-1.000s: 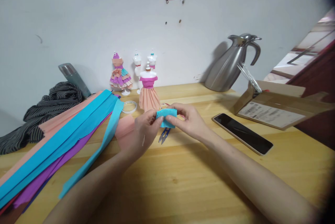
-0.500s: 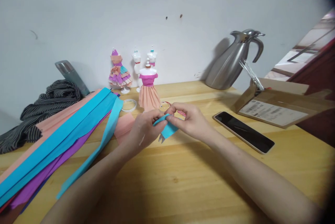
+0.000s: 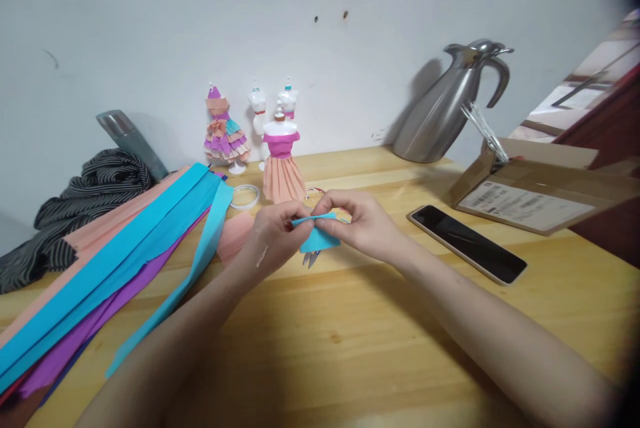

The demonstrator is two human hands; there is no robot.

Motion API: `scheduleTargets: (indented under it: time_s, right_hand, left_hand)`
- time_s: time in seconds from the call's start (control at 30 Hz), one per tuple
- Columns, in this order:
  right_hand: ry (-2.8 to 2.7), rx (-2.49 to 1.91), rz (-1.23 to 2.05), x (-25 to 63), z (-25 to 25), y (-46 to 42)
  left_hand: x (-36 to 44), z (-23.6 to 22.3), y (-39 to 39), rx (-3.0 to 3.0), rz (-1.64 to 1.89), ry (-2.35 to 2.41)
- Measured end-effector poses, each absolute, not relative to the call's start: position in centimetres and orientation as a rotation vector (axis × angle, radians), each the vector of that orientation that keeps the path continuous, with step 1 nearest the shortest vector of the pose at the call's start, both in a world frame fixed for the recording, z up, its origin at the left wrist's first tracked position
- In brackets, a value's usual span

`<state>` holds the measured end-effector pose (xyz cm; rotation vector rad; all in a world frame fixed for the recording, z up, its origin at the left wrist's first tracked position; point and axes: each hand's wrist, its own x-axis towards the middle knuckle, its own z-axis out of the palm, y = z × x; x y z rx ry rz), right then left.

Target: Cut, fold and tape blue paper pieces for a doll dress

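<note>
Between my two hands is a small piece of blue crepe paper (image 3: 320, 240), its top edge pinched and gathered. My left hand (image 3: 280, 235) grips the paper's left end between thumb and fingers. On the other side my right hand (image 3: 363, 223) pinches the same edge with thumb and forefinger. Grey scissor blades (image 3: 311, 259) poke out below the paper; the handles are largely hidden behind my hands. Just behind stands a mini dress form (image 3: 281, 148) in a magenta top and pleated peach skirt. A peach paper piece (image 3: 235, 236) lies beside my left hand.
Long crepe paper strips (image 3: 130, 261) cover the table's left, beside a striped cloth (image 3: 95, 195) and a bottle (image 3: 133, 145). A tape roll (image 3: 245, 197) and more dress forms (image 3: 227, 131) stand behind. Rightward are a phone (image 3: 467, 243), an open carton (image 3: 530, 205) and a steel jug (image 3: 440, 105).
My hands have turned the blue paper so its pinched edge runs flatter and its face hangs lower toward me. The whole view has shifted slightly.
</note>
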<state>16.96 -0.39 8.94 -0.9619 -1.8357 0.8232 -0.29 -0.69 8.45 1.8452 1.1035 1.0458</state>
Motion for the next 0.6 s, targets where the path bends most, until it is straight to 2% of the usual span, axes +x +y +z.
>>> scheduleTargets:
  time_s: [0.27,0.47,0.6]
  right_hand:
    - [-1.452,-0.945,1.13,16.54,8.36,0.18]
    - [-1.54,-0.953,1.117,16.89,8.66,-0.04]
    - [-1.788,-0.979,0.951,17.18,9.07,-0.14]
  left_hand:
    - [0.26,7.6,-0.37,1.302,1.001,0.903]
    - [0.53,7.66,-0.85,1.343,0.868,1.023]
    - [0.29,7.79,-0.8,1.508,0.802,1.034]
